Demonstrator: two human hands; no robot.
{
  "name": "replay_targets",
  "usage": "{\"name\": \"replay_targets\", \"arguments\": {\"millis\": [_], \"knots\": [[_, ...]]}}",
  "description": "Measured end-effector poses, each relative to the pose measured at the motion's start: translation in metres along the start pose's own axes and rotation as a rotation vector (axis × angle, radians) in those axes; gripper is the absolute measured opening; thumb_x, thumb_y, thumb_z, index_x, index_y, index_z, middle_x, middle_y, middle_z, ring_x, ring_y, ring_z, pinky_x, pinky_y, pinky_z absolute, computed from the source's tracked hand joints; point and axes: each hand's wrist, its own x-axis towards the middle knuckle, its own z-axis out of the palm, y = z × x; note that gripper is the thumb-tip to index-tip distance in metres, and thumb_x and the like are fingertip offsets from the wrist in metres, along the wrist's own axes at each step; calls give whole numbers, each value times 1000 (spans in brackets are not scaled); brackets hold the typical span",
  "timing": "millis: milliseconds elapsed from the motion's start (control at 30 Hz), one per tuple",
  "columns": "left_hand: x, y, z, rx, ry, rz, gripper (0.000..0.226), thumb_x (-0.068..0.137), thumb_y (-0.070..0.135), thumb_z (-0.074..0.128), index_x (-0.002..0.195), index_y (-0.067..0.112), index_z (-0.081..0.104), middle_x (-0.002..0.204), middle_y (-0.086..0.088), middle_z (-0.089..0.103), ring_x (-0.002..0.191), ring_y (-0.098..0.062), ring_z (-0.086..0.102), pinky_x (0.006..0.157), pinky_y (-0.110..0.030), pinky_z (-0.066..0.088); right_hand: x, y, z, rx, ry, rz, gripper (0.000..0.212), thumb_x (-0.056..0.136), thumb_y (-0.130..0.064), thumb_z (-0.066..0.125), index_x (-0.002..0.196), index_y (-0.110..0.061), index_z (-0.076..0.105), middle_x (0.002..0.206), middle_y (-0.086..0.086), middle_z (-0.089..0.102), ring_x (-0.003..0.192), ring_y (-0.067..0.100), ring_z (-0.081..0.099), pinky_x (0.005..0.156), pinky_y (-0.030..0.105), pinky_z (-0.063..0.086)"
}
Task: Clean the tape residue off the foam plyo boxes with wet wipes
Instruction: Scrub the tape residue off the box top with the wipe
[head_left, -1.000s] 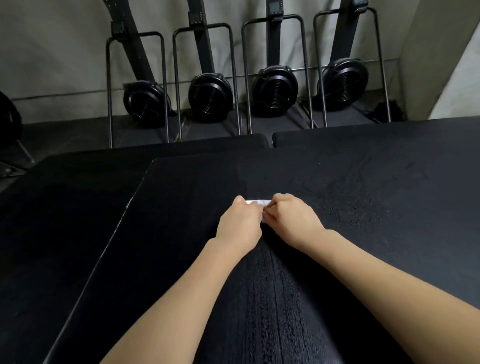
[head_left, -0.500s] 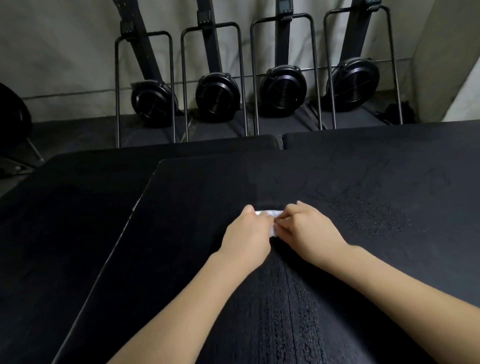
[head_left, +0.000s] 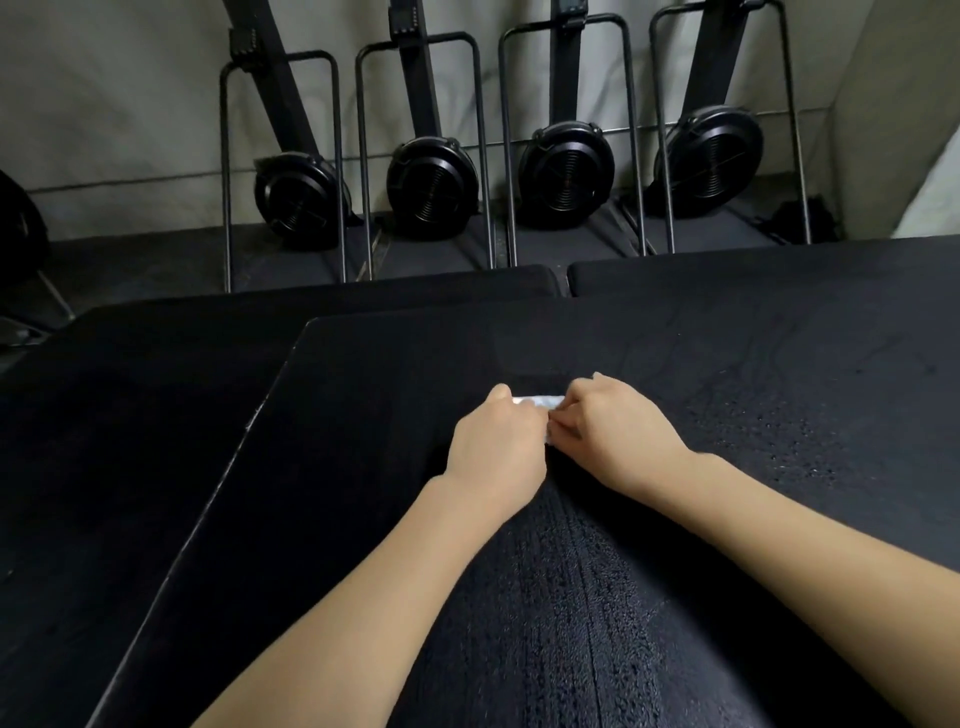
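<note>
Scrubbing goes best if both hands keep pinching the wet wipe (head_left: 537, 401) bunched tight, left hand (head_left: 498, 447) and right hand (head_left: 618, 434) curled round it at 12 o'clock on the plyo box (head_left: 363, 467), pressing firmly in short strokes imo.

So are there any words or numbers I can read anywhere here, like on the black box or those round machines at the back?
None can be read.
Foam plyo box: plain black top, no print showing.
Wet wipe, held between the left hand and right hand: white, no writing visible.
Rowing machines against the wall: small dark panels high on their rails, too small and dim to show any text.
</note>
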Motion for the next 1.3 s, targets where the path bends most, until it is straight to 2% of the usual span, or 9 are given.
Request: {"name": "replay_targets", "arguments": {"millis": [133, 400, 533, 667, 767, 833, 967, 1200, 1300], "knots": [[-13, -3, 4, 5, 16, 29, 28, 97, 19, 47, 121, 27, 59, 93, 2, 37, 63, -15, 44, 54, -30, 39, -12, 0, 2, -45, -25, -4, 32, 96, -37, 60, 77, -17, 76, 78, -1, 58, 74, 26, 56, 85, 43, 53], [65, -25, 4, -80, -14, -11, 44, 101, 23, 44, 138, 45, 49, 100, -1, 37, 64, -14, 42, 64, -32, 42, 69, 26, 17, -45, -45, 57, 36, 103, -33, 49, 95, -9, 75, 95, 4, 64, 90, 24, 58, 110, 27, 28], [99, -33, 6, -71, -2, -60, 33, 100, 27, 45, 129, 32, 60, 94, -1, 40, 82, -22, 52, 66, -33, 42, 102, 36, 27, 9, -53, 139, 34, 96, -39, 55, 92, -9, 69, 94, 2, 63, 96, 23, 57, 87, 29, 40], [95, -30, 2, -43, -15, -29, 38, 103, 24, 42, 137, 36, 55, 82, 5, 35, 88, -18, 42, 73, -37, 48, 101, 35, 24, 28, -65, 172, 37, 94, -43, 57, 87, -8, 66, 89, 1, 59, 91, 23, 55, 64, 30, 32], [70, -21, -7, -15, -9, 33, 47, 101, 16, 41, 138, 44, 51, 78, 7, 33, 84, -16, 36, 70, -37, 46, 77, 22, 12, 20, -66, 105, 39, 97, -39, 58, 72, -9, 61, 82, 6, 60, 86, 29, 58, 93, 35, 44], [52, -19, -4, 2, -5, 27, 44, 101, 18, 43, 133, 45, 55, 84, 4, 35, 74, -16, 40, 62, -32, 39, 57, 16, 7, -1, -22, 49, 42, 97, -33, 60, 61, -11, 56, 77, 10, 61, 81, 33, 61, 111, 36, 37], [34, -19, 7, 32, 15, 3, 36, 98, 16, 44, 128, 30, 58, 87, 3, 30, 59, -13, 39, 50, -28, 31, 43, 18, 12, -110, -43, -50, 40, 103, -37, 52, 85, -11, 78, 84, 5, 63, 82, 29, 60, 103, 39, 44], [93, -36, 1, -86, -33, -14, 48, 99, 15, 43, 138, 41, 50, 86, 2, 32, 72, -19, 45, 66, -30, 39, 97, 30, 24, -18, -32, 68, 34, 102, -32, 49, 91, -6, 69, 94, 2, 61, 98, 26, 60, 105, 27, 36], [129, -46, 3, -68, -27, -18, 39, 99, 13, 42, 133, 25, 57, 78, 5, 31, 85, -20, 38, 71, -32, 36, 133, 42, 34, 39, -65, 134, 31, 97, -39, 54, 84, -11, 57, 90, 2, 59, 101, 28, 58, 84, 32, 41]]}}
